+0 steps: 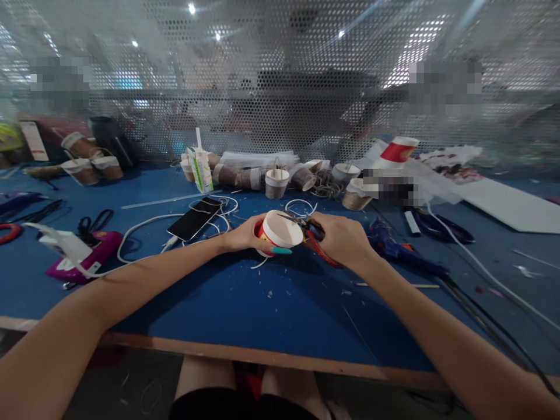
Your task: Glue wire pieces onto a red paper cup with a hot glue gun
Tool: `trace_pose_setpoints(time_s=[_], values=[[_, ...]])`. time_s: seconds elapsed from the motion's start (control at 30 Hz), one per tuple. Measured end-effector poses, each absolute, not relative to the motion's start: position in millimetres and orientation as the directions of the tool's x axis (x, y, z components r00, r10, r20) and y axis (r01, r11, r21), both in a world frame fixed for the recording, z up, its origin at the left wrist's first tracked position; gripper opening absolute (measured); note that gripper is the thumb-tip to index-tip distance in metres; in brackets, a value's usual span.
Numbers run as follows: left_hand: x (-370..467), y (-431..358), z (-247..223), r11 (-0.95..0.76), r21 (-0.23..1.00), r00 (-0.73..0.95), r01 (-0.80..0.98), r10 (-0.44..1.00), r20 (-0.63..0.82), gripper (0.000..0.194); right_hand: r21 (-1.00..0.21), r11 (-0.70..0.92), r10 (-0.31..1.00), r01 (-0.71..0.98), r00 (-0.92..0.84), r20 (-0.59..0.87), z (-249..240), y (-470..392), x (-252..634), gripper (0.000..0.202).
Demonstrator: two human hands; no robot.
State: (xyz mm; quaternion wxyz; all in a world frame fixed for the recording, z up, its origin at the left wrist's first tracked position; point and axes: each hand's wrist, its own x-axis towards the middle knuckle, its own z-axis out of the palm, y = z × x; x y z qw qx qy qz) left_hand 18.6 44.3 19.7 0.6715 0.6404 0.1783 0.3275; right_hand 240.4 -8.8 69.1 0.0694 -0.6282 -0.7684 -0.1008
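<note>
L hand point(244, 234) had its fingers wrapped round the cup point(286, 230), mouth up & a bit tilted, over mid counter point(210, 309). R hand point(343, 236) had its fingers closed on the scissors point(322, 252), blades at the cup's R rim. Phone point(195, 220) lay L of cup w/ white cable point(142, 223); blue glue gun point(406, 256) was nr R forearm; paper scraps point(270, 293) were scattered in front.

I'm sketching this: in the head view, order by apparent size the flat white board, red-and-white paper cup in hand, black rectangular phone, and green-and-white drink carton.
1. Flat white board
2. Held paper cup and black phone: too alike to rank
3. Drink carton
</note>
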Motion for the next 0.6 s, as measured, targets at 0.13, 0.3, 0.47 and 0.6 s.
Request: trace_pose_setpoints(time_s=[0.13,0.3,0.47,0.6], values=[[17.3,48.6,15.3,-0.039,0.980,0.726,-0.195,0.666,0.171,0.071,0.070,0.185,0.956,0.980,-0.195,0.217,69.3,-7.8,241.7,0.031],[15.2,51.8,14.1,-0.027,0.983,0.743,-0.180,0.652,0.153,0.067,0.054,0.218,0.960,0.975,-0.224,0.169,70.1,-6.7,242.1,0.027],[15.0,50.7,16.3,0.010,0.987,0.747,-0.162,0.654,0.116,0.065,0.080,0.214,0.965,0.974,-0.224,0.138,71.5,-7.6,240.7,0.027],[15.9,49.4,16.6,0.029,0.985,0.737,-0.171,0.667,0.108,0.064,0.086,0.214,0.965,0.973,-0.224,0.133,68.1,-7.2,240.5,0.029]])
